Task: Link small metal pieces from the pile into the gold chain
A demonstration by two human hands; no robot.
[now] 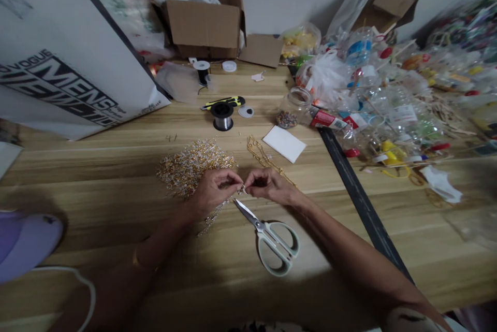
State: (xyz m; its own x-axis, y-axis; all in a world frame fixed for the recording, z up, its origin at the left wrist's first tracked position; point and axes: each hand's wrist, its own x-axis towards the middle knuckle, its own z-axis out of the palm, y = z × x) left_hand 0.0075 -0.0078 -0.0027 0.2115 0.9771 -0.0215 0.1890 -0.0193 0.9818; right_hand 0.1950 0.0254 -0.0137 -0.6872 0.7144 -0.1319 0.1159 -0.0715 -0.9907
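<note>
My left hand [213, 191] and my right hand [269, 186] meet fingertip to fingertip, both pinching the end of a thin beaded chain [212, 220]. The chain's small silvery pieces trail down to the left onto the table, and its exact make is too small to tell. Behind my left hand lies a heaped pile of gold and clear beaded pieces [192, 162]. Just below the hands are scissors [258, 224] with pale handles, the blade tips pointing up-left. A gold chain [259, 153] lies beyond my right hand, partly hidden by it.
Wire spools [222, 117], a yellow-black utility knife [209, 104], a white card [284, 143] and a bead jar [291, 109] stand farther back. Plastic bottles [399, 109] crowd the right past a black strip [361, 197]. Cardboard box [205, 26] behind; white cable [83, 277] at lower left.
</note>
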